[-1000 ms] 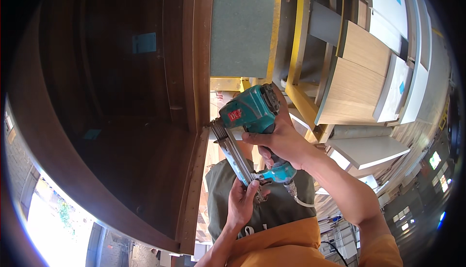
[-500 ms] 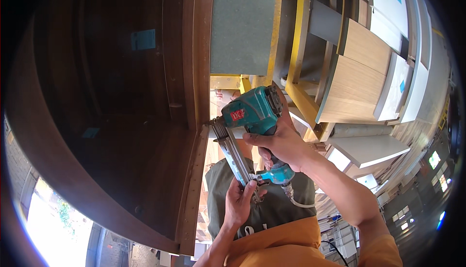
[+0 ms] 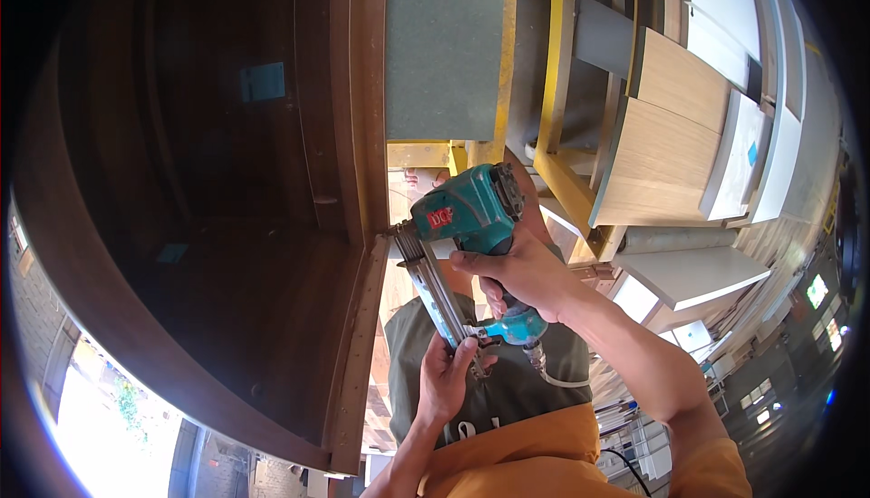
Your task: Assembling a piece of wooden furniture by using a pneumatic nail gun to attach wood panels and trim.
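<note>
A teal pneumatic nail gun (image 3: 471, 211) is held in front of me, its nose up against the edge of a dark brown wooden cabinet (image 3: 364, 172). My right hand (image 3: 521, 273) is wrapped round its handle, thumb across the side. Lower down, my left hand (image 3: 446, 376) grips the tail end of the gun's slanted silver magazine, with the thumb on top. An air hose (image 3: 566, 382) runs from the base of the handle. Whether the nose touches the wood or stands just short of it, I cannot tell.
Beyond the gun lies a grey-green board (image 3: 446, 54) on a yellow frame (image 3: 557, 63). To the right stand wood-toned panels (image 3: 669, 149) and a white-topped piece (image 3: 696, 276). Blue labels stick to the cabinet's inside (image 3: 227, 163).
The view has shifted slightly, so the cabinet and board sit a little further left. Both hands keep the same hold on the nail gun, which stays at the cabinet edge.
</note>
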Demonstrator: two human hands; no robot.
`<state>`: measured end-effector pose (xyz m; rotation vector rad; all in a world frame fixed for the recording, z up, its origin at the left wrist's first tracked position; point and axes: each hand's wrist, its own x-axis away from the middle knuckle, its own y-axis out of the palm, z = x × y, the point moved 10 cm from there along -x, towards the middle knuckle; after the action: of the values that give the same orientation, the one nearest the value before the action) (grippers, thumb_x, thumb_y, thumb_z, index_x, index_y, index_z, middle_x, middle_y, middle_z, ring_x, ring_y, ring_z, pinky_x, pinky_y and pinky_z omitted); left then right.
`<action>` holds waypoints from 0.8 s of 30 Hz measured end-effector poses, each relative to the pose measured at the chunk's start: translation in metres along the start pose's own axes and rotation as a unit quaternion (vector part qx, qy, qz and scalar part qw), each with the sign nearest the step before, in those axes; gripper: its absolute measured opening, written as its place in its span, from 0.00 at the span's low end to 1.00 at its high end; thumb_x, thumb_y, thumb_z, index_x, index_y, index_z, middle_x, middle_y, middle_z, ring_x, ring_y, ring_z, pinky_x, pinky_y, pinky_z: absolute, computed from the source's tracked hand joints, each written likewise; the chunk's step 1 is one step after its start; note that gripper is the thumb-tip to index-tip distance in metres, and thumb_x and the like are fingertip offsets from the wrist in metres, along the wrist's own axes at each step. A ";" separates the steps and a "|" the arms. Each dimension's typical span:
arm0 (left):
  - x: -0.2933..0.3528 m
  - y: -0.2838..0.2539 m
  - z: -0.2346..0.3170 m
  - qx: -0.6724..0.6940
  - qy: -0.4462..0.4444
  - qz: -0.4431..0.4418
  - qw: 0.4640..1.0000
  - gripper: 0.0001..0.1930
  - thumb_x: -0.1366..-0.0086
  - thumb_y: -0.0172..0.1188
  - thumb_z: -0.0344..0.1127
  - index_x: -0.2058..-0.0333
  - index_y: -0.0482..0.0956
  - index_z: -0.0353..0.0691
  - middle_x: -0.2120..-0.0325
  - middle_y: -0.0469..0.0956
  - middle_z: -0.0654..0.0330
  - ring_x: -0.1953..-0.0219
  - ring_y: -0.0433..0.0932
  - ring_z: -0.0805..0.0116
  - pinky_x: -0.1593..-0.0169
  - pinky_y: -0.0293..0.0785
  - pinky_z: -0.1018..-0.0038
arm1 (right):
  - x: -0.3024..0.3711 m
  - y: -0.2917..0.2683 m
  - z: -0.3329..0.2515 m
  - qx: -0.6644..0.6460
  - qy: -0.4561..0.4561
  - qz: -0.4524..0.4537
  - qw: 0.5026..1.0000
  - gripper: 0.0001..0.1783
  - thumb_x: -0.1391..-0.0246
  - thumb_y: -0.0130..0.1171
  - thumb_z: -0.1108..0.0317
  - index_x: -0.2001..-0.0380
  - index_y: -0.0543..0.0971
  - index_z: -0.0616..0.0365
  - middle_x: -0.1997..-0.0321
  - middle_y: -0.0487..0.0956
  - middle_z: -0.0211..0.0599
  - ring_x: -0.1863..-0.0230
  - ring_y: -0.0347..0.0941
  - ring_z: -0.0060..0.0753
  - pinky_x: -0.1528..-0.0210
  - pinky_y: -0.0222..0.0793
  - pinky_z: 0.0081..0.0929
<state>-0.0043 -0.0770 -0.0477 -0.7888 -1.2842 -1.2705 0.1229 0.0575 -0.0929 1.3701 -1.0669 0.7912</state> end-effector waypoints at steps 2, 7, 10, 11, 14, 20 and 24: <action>0.000 0.001 0.000 -0.002 -0.003 -0.002 1.000 0.12 0.20 0.56 0.36 0.48 0.73 0.33 0.56 0.79 0.61 0.52 0.81 0.74 0.50 0.88 0.70 | 0.000 -0.001 0.000 -0.002 0.006 0.006 1.000 0.20 0.34 0.68 0.58 0.77 0.80 0.58 0.86 0.74 0.28 0.87 0.70 0.21 0.81 0.66 0.25; 0.000 0.002 0.004 -0.005 0.002 0.011 1.000 0.12 0.20 0.56 0.36 0.48 0.73 0.33 0.57 0.78 0.61 0.52 0.81 0.74 0.50 0.88 0.69 | -0.001 0.001 -0.002 0.022 -0.004 -0.002 1.000 0.19 0.35 0.69 0.56 0.73 0.83 0.62 0.86 0.74 0.28 0.87 0.70 0.21 0.81 0.66 0.25; -0.001 0.003 0.003 0.000 0.019 0.005 1.000 0.12 0.20 0.56 0.36 0.48 0.73 0.32 0.59 0.78 0.62 0.53 0.82 0.73 0.50 0.88 0.70 | -0.001 -0.001 -0.001 0.020 0.003 0.009 1.000 0.19 0.35 0.69 0.56 0.70 0.84 0.63 0.86 0.75 0.28 0.87 0.70 0.21 0.81 0.66 0.25; -0.001 0.003 0.003 0.001 0.019 0.006 1.000 0.12 0.20 0.56 0.36 0.48 0.73 0.32 0.59 0.78 0.62 0.53 0.82 0.73 0.50 0.88 0.70 | 0.000 -0.001 -0.002 0.020 0.004 0.008 1.000 0.19 0.35 0.69 0.56 0.70 0.84 0.63 0.86 0.75 0.28 0.87 0.70 0.21 0.81 0.66 0.25; -0.002 0.005 0.004 0.009 0.023 0.010 1.000 0.12 0.20 0.56 0.36 0.49 0.73 0.32 0.60 0.77 0.62 0.54 0.82 0.73 0.51 0.88 0.70 | 0.000 -0.002 -0.002 0.007 0.007 0.006 1.000 0.19 0.35 0.69 0.56 0.71 0.84 0.62 0.85 0.75 0.28 0.87 0.70 0.21 0.82 0.66 0.24; -0.002 0.001 0.004 0.001 0.026 0.019 0.999 0.13 0.20 0.56 0.37 0.49 0.73 0.32 0.59 0.79 0.61 0.56 0.84 0.71 0.52 0.87 0.71 | -0.001 -0.002 0.002 0.009 0.011 0.013 1.000 0.18 0.35 0.69 0.57 0.72 0.83 0.61 0.85 0.75 0.28 0.87 0.70 0.21 0.82 0.65 0.24; -0.001 -0.001 0.002 -0.010 0.011 0.013 1.000 0.13 0.20 0.56 0.38 0.49 0.73 0.32 0.58 0.80 0.61 0.59 0.86 0.70 0.55 0.85 0.74 | 0.000 0.000 0.001 0.007 0.001 0.009 1.000 0.19 0.34 0.69 0.57 0.73 0.82 0.61 0.85 0.75 0.28 0.87 0.69 0.21 0.82 0.65 0.25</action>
<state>-0.0052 -0.0745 -0.0485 -0.8014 -1.2405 -1.2703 0.1230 0.0564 -0.0936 1.3735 -1.0747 0.8143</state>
